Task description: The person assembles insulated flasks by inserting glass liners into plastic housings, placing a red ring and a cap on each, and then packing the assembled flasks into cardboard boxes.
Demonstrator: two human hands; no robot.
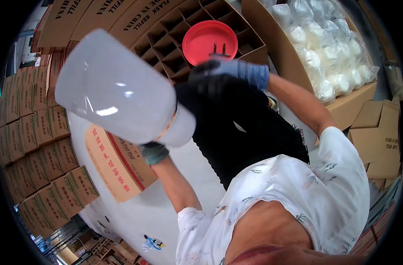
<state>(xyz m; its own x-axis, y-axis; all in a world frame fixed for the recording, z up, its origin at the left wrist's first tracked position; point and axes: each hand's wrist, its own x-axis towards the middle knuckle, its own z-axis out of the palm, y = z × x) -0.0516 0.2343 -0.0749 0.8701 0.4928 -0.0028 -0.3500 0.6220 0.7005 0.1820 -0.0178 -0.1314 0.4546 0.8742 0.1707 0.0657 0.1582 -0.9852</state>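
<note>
A large frosted-white glass flask liner (117,88) is held up at the left, tilted, its wide rounded end toward the upper left. A thin brownish line rings it near the narrower end. My left hand (154,153), in a grey-green glove, grips it from below by that narrower end; most of the fingers are hidden behind the glass. My right hand (214,75), in a blue and black glove, is over my knee, close to a red round dish (197,37). Motion smears its fingers. Small dark rod-like pieces (220,52) lie in the dish.
Under the dish stands a carton with cardboard dividers (166,37). To the right, an open box holds several plastic-wrapped white pieces (329,53). A printed carton (117,163) sits on the floor beside my left arm. Stacked cartons (33,132) line the left.
</note>
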